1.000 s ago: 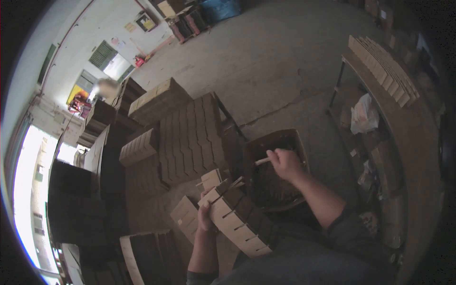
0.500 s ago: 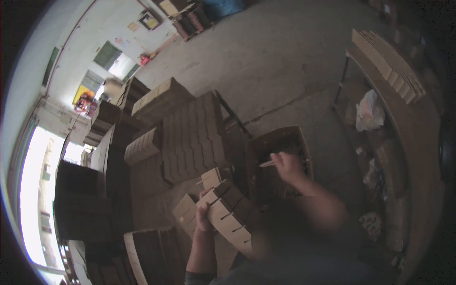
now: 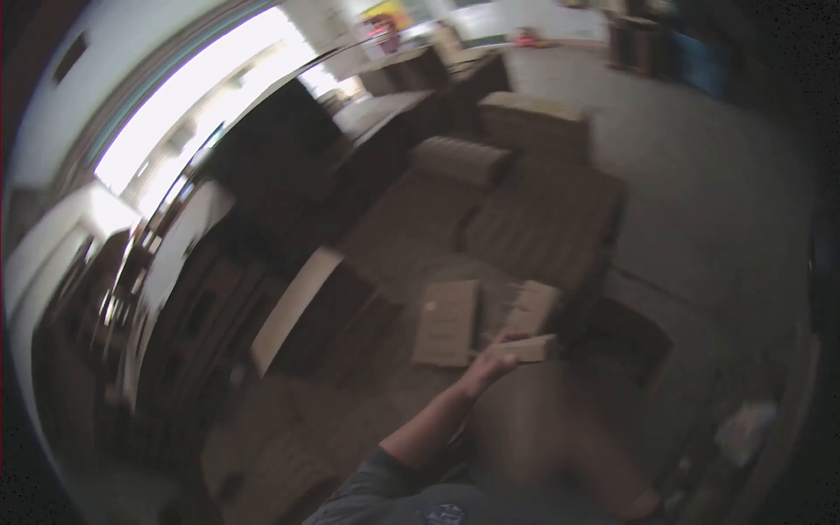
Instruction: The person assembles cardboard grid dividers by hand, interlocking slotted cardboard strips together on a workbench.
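Note:
My left hand [image 3: 493,366] is closed around a slotted cardboard partition piece [image 3: 530,348], low in the middle of the view. Just beyond the fingers, another pale cardboard partition piece [image 3: 532,306] leans at an angle. A flat cardboard piece [image 3: 446,322] lies to the left of my hand on the brown work surface. My right forearm [image 3: 604,459] comes in from the lower right. Motion blur smears the right hand near my body, and its fingers cannot be made out.
Rows of stacked cardboard [image 3: 542,219] stand beyond my hands, with a cardboard box [image 3: 535,121] behind them. To the left is a stack of boards [image 3: 319,302]. A dark bin [image 3: 643,337] sits at the right, and a white plastic bag [image 3: 745,429] lies lower right.
My view has swung to the left and blurred. My right hand has left the bin and come back toward my body. My left hand still holds cardboard, now seen nearly edge-on.

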`<act>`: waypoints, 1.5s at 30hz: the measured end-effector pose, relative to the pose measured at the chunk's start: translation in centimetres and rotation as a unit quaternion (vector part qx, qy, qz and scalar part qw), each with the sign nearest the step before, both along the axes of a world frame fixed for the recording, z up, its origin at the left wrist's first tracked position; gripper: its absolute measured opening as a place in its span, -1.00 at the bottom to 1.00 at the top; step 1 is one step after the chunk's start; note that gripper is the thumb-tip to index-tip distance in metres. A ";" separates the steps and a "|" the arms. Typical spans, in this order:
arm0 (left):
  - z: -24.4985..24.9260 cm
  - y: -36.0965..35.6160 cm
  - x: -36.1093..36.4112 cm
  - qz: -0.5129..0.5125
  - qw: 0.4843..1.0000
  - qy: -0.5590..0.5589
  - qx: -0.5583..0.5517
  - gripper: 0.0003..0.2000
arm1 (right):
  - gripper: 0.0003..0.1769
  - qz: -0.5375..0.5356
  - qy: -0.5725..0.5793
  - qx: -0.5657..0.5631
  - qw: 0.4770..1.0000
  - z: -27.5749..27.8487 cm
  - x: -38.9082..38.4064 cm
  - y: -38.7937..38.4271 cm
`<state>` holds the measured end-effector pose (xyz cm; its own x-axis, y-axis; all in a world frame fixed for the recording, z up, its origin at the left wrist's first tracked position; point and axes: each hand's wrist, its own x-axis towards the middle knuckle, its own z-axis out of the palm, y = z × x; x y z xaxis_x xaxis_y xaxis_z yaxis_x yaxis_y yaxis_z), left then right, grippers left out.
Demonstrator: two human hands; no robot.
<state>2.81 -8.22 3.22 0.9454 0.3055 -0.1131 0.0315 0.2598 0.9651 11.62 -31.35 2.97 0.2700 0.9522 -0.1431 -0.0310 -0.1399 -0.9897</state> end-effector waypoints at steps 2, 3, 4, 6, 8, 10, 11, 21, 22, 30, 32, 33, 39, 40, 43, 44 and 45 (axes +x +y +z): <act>1.0 -0.6 -2.5 0.040 0.999 0.033 -0.010 -0.38 | 0.42 0.041 0.098 0.014 0.994 1.2 -1.1 0.6; 1.0 -0.9 -3.9 0.070 0.997 0.042 -0.015 -0.38 | 0.45 0.070 0.125 0.012 0.990 0.9 -1.8 0.9; 0.5 -1.4 -5.4 0.094 0.994 0.046 -0.024 -0.37 | 0.45 0.082 0.123 -0.033 0.989 -0.2 -2.3 1.0; -0.3 -1.3 -8.8 0.144 0.988 0.047 -0.038 -0.34 | 0.46 0.114 0.106 -0.100 0.983 -2.0 -3.9 2.5; -0.8 -0.9 -11.4 0.209 0.976 0.048 -0.042 -0.37 | 0.43 0.130 0.019 -0.118 0.984 -3.3 -5.2 4.0; -1.6 -1.1 -15.6 0.278 0.959 0.031 -0.049 -0.35 | 0.44 0.183 -0.012 -0.125 0.975 -1.9 -7.0 6.3; -2.1 -1.2 -17.8 0.313 0.948 0.016 -0.051 -0.32 | 0.46 0.214 -0.016 -0.126 0.969 -0.9 -7.9 7.7; -1.4 3.2 -42.8 0.507 0.745 0.122 0.416 0.05 | 0.39 0.397 -0.613 0.036 0.682 -1.2 -23.6 26.5; -1.9 3.2 -42.8 0.436 0.740 0.179 0.480 0.09 | 0.39 0.407 -0.635 0.038 0.655 -2.2 -24.3 26.8; -5.8 7.3 -37.2 -0.032 0.668 0.430 0.607 0.31 | 0.32 0.445 -0.678 0.045 0.583 -8.3 -26.4 27.3; -8.3 8.0 -36.1 -0.071 0.698 0.395 0.593 0.36 | 0.29 0.429 -0.678 0.053 0.594 -9.4 -25.6 26.9; -8.6 8.7 -36.6 -0.068 0.698 0.405 0.587 0.37 | 0.28 0.431 -0.675 0.079 0.594 -9.5 -26.3 27.6; -4.9 7.9 -38.5 -0.022 0.685 0.398 0.610 0.35 | 0.46 0.489 -0.638 -0.014 0.595 -6.1 -27.5 27.8; -2.5 7.7 -40.1 -0.015 0.694 0.422 0.583 0.31 | 0.41 0.459 -0.612 0.059 0.641 -4.6 -27.7 27.6; 3.7 7.9 -46.1 0.056 0.707 0.478 0.517 0.17 | 0.30 0.363 -0.525 0.191 0.745 -1.3 -27.2 27.2; 5.7 8.2 -48.8 0.115 0.704 0.501 0.491 0.08 | 0.22 0.317 -0.486 0.215 0.786 -0.7 -27.0 27.4; 6.9 8.5 -51.9 0.144 0.700 0.514 0.475 0.04 | 0.18 0.295 -0.462 0.226 0.805 -1.1 -27.0 27.4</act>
<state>-49.09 0.30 10.14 0.3976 0.8657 -0.3040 0.9141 -0.3449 0.2133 -15.38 -3.97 1.91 -0.4570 0.8517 0.2566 0.6870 0.5212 -0.5064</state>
